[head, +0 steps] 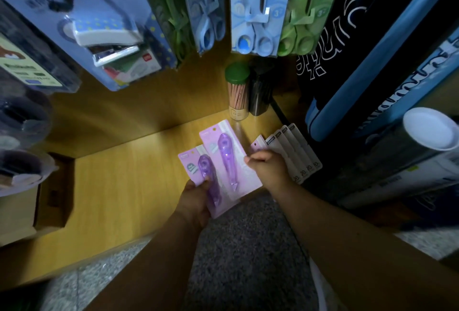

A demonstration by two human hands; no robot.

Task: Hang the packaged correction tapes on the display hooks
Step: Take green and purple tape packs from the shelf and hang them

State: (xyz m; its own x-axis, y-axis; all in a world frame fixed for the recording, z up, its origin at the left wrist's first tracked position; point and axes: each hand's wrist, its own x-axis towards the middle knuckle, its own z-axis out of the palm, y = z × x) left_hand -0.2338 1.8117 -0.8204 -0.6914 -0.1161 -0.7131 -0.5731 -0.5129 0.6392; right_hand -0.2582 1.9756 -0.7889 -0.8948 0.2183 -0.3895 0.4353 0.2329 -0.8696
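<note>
Fingers (250,159) of both hands pinch purple correction tape packs (229,159), long axes upright, tips down.

Packaged scissors hang above: a blue pair (252,12) beside a green pair (304,15). A packaged stapler (99,27) hangs further left. On the wooden shelf (111,174) stands a green-lidded pencil tube (238,92). A cardboard box (32,201) sits at left.

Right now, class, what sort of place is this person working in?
Probably a stationery shop: packaged scissors and a stapler hang on display, and both hands hold carded correction tapes above a wooden shelf.
</note>
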